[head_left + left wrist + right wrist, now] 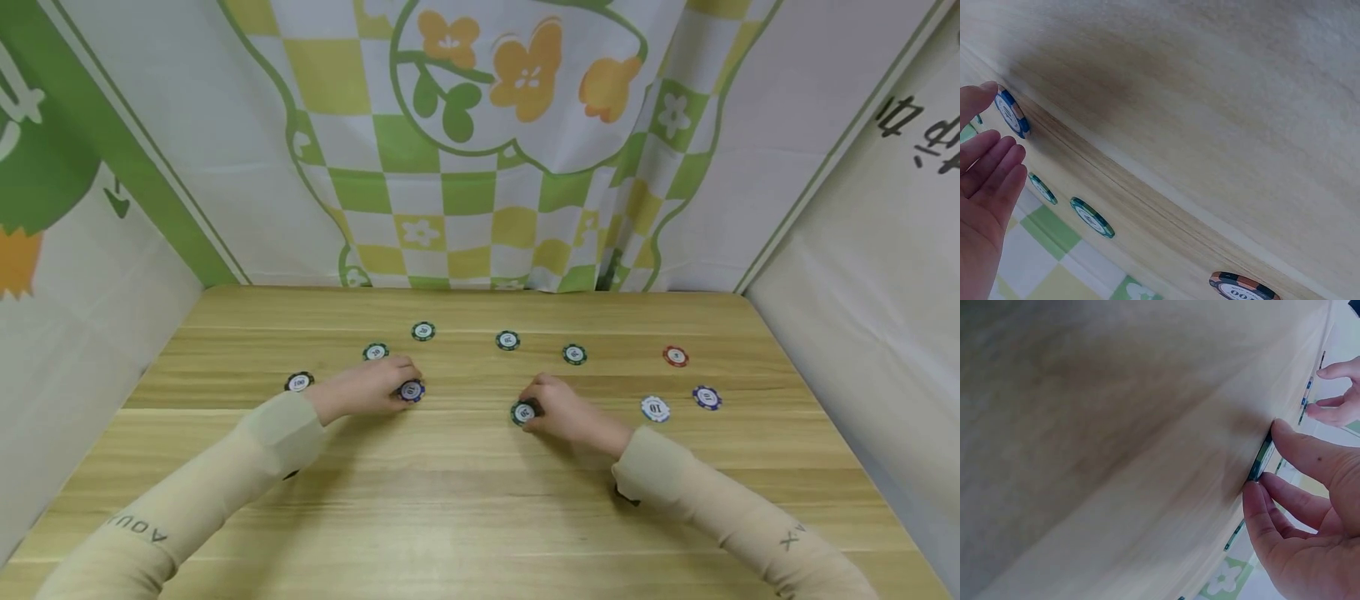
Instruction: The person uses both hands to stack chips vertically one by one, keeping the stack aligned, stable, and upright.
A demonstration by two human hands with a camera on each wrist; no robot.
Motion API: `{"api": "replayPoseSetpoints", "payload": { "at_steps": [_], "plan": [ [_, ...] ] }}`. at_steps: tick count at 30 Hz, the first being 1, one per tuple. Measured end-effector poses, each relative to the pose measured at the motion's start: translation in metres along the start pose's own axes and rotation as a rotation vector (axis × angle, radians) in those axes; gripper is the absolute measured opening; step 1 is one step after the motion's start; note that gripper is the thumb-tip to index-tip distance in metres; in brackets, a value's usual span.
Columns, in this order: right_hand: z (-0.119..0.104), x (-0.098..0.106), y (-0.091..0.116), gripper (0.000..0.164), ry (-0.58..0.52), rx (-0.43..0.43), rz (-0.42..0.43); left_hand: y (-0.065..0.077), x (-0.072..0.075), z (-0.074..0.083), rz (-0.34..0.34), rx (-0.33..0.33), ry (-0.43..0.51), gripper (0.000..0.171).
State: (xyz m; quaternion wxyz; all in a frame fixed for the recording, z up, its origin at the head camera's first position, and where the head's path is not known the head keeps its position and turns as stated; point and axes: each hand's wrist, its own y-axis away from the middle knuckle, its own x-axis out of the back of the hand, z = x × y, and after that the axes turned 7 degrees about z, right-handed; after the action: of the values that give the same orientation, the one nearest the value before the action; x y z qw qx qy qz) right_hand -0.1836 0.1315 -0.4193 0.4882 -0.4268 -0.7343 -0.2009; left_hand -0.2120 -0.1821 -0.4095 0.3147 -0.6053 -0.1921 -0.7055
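Note:
My left hand (375, 385) is around a blue poker chip (412, 391) marked 10, left of the table's middle. In the left wrist view the thumb tip is right at the chip's upper edge, and the fairly straight fingers (997, 165) stand a little apart from its lower edge. Right of the middle, my right hand (566, 412) pinches a green poker chip (523, 412) marked 20. The right wrist view has that chip (1261, 456) edge-on, thumb on one side and fingertips on the other, close over the table.
Several green chips (507, 340) lie along the back of the wooden table (450, 500). At the left is a black chip (299, 382) marked 100. Toward the right lie a red chip (676, 356), a light blue chip (656, 408) and another blue chip (707, 397). Patterned curtains (465, 225) border the table.

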Motion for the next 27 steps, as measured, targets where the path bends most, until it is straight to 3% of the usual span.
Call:
{"api": "replayPoseSetpoints", "payload": {
  "at_steps": [27],
  "plan": [
    [-0.0086, -0.0071, 0.002, 0.037, -0.03, -0.043, -0.014, -0.0058, -0.0046, 0.0014, -0.048, 0.075, 0.022, 0.035]
  ]
}}
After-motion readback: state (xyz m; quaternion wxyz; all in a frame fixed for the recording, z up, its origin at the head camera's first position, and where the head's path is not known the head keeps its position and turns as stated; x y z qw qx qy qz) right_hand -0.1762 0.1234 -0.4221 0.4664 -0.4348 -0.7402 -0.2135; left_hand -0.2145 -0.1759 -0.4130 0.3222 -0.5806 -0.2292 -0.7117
